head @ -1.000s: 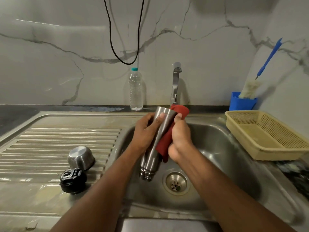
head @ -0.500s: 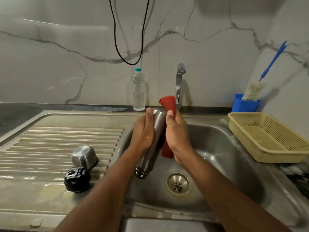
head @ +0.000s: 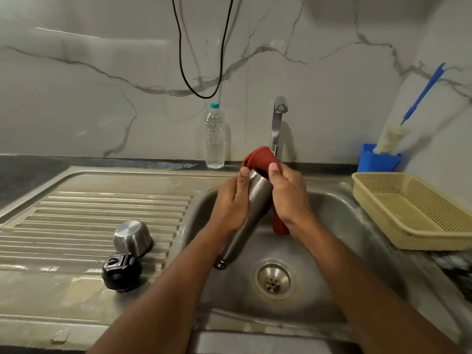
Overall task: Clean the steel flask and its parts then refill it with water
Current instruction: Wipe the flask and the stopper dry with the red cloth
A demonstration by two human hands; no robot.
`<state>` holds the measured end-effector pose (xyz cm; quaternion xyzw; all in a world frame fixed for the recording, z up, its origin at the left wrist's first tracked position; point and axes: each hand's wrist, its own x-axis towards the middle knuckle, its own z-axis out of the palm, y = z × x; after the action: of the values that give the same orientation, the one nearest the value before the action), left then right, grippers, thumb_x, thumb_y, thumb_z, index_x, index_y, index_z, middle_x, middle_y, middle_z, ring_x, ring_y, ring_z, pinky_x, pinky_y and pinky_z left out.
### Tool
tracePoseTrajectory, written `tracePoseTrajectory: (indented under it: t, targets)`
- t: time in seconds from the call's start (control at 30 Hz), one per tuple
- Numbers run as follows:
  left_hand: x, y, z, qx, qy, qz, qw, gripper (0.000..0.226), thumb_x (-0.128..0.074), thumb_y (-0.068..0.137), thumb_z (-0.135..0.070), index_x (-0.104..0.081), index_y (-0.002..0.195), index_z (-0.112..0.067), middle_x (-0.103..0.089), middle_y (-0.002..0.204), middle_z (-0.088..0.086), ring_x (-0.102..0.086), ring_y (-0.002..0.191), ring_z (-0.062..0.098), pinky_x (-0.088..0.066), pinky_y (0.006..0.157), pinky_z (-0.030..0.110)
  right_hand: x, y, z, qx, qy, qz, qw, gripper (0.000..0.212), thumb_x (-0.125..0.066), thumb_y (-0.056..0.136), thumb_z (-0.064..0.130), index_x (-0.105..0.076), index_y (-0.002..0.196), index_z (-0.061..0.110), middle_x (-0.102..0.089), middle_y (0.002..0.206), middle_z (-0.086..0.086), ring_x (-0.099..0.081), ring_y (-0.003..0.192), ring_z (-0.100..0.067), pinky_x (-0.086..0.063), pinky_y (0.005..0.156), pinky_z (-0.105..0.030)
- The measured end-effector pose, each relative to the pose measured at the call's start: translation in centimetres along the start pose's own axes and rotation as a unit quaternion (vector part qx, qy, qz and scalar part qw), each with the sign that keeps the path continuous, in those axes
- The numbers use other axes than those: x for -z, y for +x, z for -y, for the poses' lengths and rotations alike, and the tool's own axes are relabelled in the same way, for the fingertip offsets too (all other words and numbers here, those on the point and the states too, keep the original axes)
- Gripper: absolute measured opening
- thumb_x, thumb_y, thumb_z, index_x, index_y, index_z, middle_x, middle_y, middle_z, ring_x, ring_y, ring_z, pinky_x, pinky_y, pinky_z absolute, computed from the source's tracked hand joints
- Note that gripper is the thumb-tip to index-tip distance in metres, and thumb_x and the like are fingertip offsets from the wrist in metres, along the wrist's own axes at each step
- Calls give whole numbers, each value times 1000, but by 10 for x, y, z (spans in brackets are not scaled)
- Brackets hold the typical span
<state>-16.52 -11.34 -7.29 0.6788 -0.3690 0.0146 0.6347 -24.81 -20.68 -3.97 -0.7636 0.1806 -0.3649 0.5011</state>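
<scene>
The steel sink unit (head: 163, 180) is filling the view, ribbed drainboard on the left, basin (head: 357, 251) on the right, and over that basin the work is happening. The steel flask (head: 251, 213) is being held tilted, base up toward the tap (head: 277, 123), threaded mouth pointing down toward the near-left wall of the basin, just short of the drain (head: 273, 278). The left hand (head: 231, 203) is wrapping its fingers round the flask's upper body, clamped firmly. The right hand (head: 288, 198) is pressing the red cloth (head: 259, 157) against the flask's right side, fingers curled on it; the cloth is capping the base and hanging below the palm.

On the drainboard's near-right part, the steel cup (head: 132, 237) is sitting upside down, and the black stopper (head: 121, 272) is just in front of it, touching or nearly so.

The risk from here: the flask looks wet, and only one hand is truly gripping it. A hard wipe could be pushing it out of the left hand and dropping it mouth-first into the basin. The cloth could also be slipping off the rounded base.

Compared with half a second ago, the cloth has bunched further over the base, and the right hand has slid slightly up the flask.
</scene>
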Motion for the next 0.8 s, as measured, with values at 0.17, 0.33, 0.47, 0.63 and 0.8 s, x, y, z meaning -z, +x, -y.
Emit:
tracePoseTrajectory:
  t: [0.17,0.33,0.47,0.63,0.8]
  targets:
    - [10,10,14,62,-73,-75,993,79,-30,97,-78,-73,92,-12,-75,79,11,-72,75,22,-59,74,50,-20,-17,9,128,-24,53,990,51,-42,102,40,-57,146,19,-58,146,1,-50,137,-14,-39,118,-37]
    - [21,17,-14,185,-183,-205,944,76,-27,99,-77,-70,88,-15,-77,77,9,-78,76,26,-65,78,41,-35,-30,3,22,77,104,991,53,-37,100,50,-57,145,30,-70,126,-1,-67,115,-17,-53,105,-44]
    - [43,22,-21,248,-276,-266,890,69,-35,94,-81,-61,95,-17,-74,82,6,-77,77,23,-65,75,39,-44,-35,-7,-25,27,137,990,43,-36,108,44,-59,142,32,-71,120,-1,-67,110,-21,-53,102,-51]
    - [55,22,-22,249,-320,-284,869,73,-44,89,-84,-61,95,-13,-76,96,20,-78,94,37,-64,87,52,-48,-45,-4,38,-58,186,980,58,-37,105,43,-24,162,44,-45,157,1,-45,141,-21,-39,117,-47]
    - [63,27,-22,257,-323,-289,863,71,-48,89,-82,-62,96,-13,-77,88,16,-78,83,31,-66,81,45,-23,-47,8,123,-303,321,889,120,-64,90,30,38,152,43,16,173,-1,-20,154,-32,-32,121,-55]
